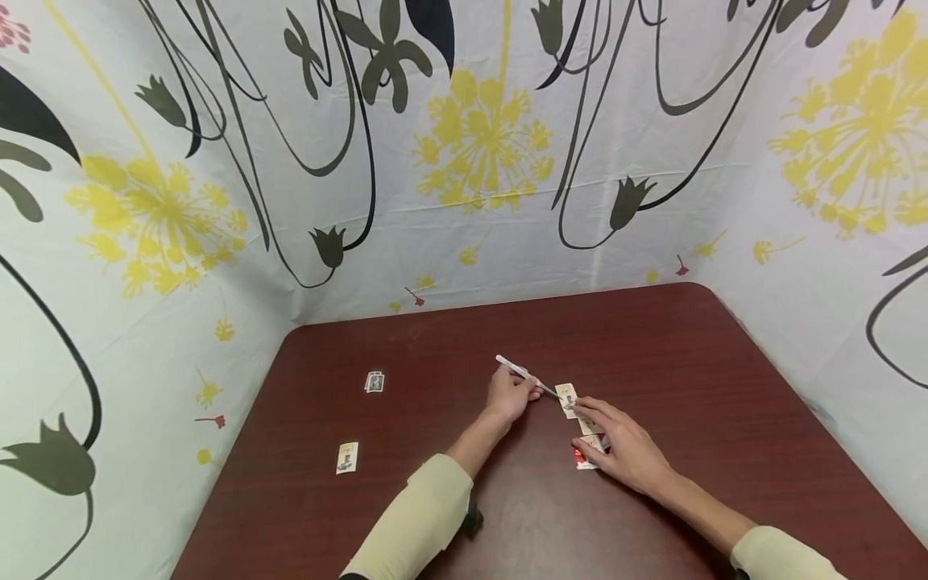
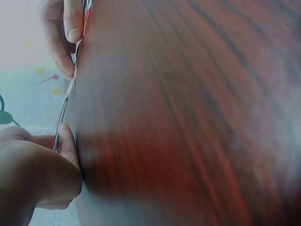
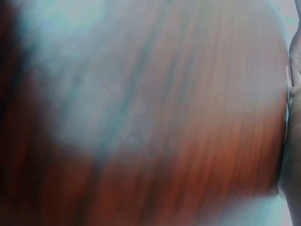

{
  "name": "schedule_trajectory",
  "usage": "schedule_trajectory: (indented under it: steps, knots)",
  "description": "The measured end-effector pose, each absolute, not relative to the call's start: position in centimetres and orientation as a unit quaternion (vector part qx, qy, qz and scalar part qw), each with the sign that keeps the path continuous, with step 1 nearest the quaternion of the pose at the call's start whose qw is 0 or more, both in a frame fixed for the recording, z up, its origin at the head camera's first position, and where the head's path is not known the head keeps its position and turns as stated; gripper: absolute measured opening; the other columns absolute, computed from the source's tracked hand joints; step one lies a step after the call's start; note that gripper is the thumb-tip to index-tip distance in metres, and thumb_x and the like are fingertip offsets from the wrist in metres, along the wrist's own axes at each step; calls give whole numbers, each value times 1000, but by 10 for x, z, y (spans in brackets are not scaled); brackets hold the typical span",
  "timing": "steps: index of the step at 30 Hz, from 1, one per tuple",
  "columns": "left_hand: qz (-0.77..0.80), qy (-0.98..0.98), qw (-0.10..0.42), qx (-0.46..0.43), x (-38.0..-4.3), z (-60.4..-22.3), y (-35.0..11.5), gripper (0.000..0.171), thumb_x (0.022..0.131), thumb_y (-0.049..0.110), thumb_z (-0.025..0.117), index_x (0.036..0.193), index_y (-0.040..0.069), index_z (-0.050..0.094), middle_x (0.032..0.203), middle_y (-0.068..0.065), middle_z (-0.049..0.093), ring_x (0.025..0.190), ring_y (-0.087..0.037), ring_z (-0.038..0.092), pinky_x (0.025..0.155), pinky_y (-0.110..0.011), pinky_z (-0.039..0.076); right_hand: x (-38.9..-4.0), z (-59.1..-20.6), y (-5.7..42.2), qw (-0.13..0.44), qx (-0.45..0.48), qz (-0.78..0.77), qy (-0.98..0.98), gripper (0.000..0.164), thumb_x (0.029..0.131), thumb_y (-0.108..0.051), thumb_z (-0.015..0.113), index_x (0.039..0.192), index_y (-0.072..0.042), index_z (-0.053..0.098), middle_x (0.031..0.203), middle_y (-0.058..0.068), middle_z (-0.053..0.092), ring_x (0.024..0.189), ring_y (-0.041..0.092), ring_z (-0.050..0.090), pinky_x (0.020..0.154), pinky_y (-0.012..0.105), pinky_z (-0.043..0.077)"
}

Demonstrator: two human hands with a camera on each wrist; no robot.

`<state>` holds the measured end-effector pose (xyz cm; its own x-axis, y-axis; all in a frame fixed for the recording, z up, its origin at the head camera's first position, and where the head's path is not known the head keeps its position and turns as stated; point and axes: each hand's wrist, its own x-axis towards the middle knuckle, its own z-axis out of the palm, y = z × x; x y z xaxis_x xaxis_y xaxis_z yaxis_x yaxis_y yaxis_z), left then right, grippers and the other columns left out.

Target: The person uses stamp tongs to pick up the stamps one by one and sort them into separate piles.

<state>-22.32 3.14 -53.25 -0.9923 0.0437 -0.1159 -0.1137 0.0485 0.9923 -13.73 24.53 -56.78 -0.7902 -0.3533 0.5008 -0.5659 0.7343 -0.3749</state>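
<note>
In the head view my left hand pinches a pair of slim white tweezers. Their thin tip reaches the edge of a small cream picture card. The left wrist view shows the two narrow arms of the tweezers running from my left fingers toward the card edges. My right hand lies over a short column of cards, fingertips on them and thumb beside a red-and-white card. Another card is partly hidden under these fingers. In the right wrist view only a strip of the right hand shows.
A cream card lies on the left of the dark red-brown table. Farther back sits a small pile of grey-and-white cards. White floral cloth stands along the table's back and side edges.
</note>
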Motion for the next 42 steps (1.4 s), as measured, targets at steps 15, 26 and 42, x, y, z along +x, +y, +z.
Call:
schedule_trajectory:
  steps: [15, 26, 42]
  knots:
    - [676, 735, 41, -25, -223, -533, 37, 17, 99, -4, 68, 113, -3, 58, 87, -14, 72, 82, -26, 78, 75, -29, 68, -136, -568, 247, 212, 249, 259, -909, 53, 84, -23, 90, 130, -3, 72, 140, 12, 66, 127, 34, 64, 99, 56, 57]
    - [688, 724, 27, -36, -223, -535, 32, 19, 99, -6, 68, 116, -7, 58, 88, -15, 72, 79, -26, 77, 74, -32, 69, -136, -572, 245, 211, 248, 253, -911, 54, 84, -27, 91, 131, -6, 72, 141, 7, 65, 128, 27, 63, 99, 42, 53]
    - [693, 720, 15, -40, -235, -509, -22, 25, 102, -3, 66, 124, -11, 55, 96, -19, 72, 81, -22, 76, 86, -40, 68, -136, -571, 243, 223, 255, 252, -907, 54, 83, -24, 92, 129, -4, 72, 140, 8, 66, 127, 28, 64, 97, 46, 54]
